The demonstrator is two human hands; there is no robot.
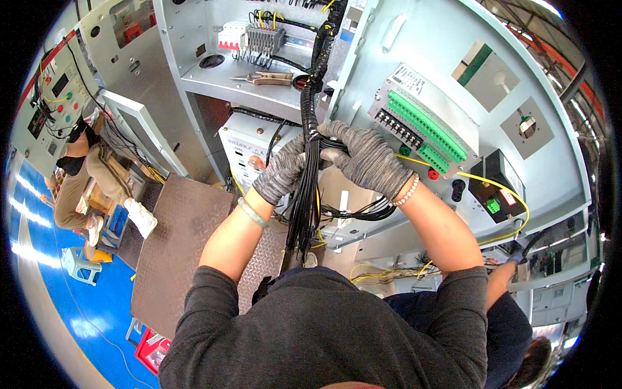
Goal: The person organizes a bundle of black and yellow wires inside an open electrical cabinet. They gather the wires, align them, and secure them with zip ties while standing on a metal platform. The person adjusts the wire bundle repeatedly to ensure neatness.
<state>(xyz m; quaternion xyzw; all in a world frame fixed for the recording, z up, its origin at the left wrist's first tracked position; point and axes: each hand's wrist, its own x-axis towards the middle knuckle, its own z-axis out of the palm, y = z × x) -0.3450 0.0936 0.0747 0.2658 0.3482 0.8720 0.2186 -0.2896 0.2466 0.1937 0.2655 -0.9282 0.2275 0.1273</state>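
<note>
Both my hands wear grey knit gloves and meet at a thick bundle of black wires (303, 217) hanging in front of an open cabinet. My left hand (284, 170) closes on the bundle from its left side. Higher up, my right hand (368, 161) grips it from the right, its fingers around the spot where the black-wrapped harness (310, 107) fans out into loose wires. Some fingertips are hidden behind the wires. Below my hands the loose ends hang down, and another black wire bunch (366, 211) curves off to the right.
Cutters with tan handles (271, 78) lie on the cabinet shelf below terminal blocks (264, 41). The open door at right carries a green terminal module (427, 126) and a yellow wire (499, 181). A co-worker (505, 330) is close at right; another person's legs (107, 168) show at left beside a metal platform (181, 240).
</note>
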